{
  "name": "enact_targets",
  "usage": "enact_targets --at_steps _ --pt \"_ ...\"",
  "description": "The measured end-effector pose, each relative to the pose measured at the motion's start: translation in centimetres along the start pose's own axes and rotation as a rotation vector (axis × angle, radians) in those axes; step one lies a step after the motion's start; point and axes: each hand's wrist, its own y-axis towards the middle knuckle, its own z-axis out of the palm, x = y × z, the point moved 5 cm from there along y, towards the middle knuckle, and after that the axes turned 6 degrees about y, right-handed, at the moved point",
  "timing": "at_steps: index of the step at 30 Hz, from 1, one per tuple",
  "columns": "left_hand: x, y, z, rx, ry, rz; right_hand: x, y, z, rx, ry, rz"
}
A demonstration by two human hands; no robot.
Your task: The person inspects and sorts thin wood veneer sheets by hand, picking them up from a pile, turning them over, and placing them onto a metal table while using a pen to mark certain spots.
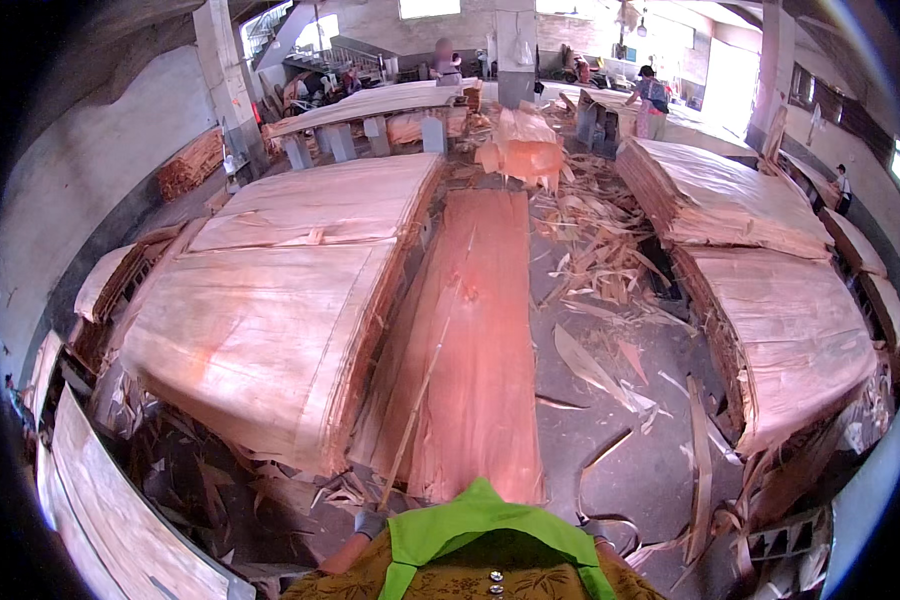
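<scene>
My left hand (pixel 369 523), in a grey glove, is closed around the lower end of a long thin stick (pixel 427 383). The stick slants up and away over a long reddish veneer sheet (pixel 485 340) that lies in the aisle before me. My right hand (pixel 596 531), also gloved, hangs low beside my green apron (pixel 490 520). Its fingers are mostly hidden by my sleeve and apron. A narrow curved veneer strip (pixel 625 522) lies close to it, and whether the two touch is unclear.
Tall veneer stacks stand on the left (pixel 260 320) and right (pixel 780 330). Torn veneer scraps (pixel 610 240) litter the floor right of the sheet. Farther off lies another veneer pile (pixel 525 150). One person (pixel 653 100) stands at the back right, another (pixel 447 65) at the back middle.
</scene>
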Motion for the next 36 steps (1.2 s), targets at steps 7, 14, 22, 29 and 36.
enact_targets --at_steps 7,14,22,29,36 --pt "0.1 -1.5 0.9 -0.022 0.001 0.027 0.1 -2.5 -2.2 -0.016 0.071 0.033" --pt "-1.6 -1.7 -0.2 -0.076 -0.018 0.065 -1.9 -1.4 -0.3 -0.03 0.193 0.001" --pt "-0.7 -2.2 0.1 -0.096 -0.098 0.012 -0.6 -2.7 -1.5 0.014 0.124 -0.001" --pt "0.7 -5.5 0.0 -0.038 -0.017 0.037 -0.7 -2.0 -2.5 0.023 0.108 -0.014" --pt "1.8 -9.0 -1.5 -0.081 -0.021 -0.071 0.4 -1.5 -2.3 0.065 0.071 -0.079"
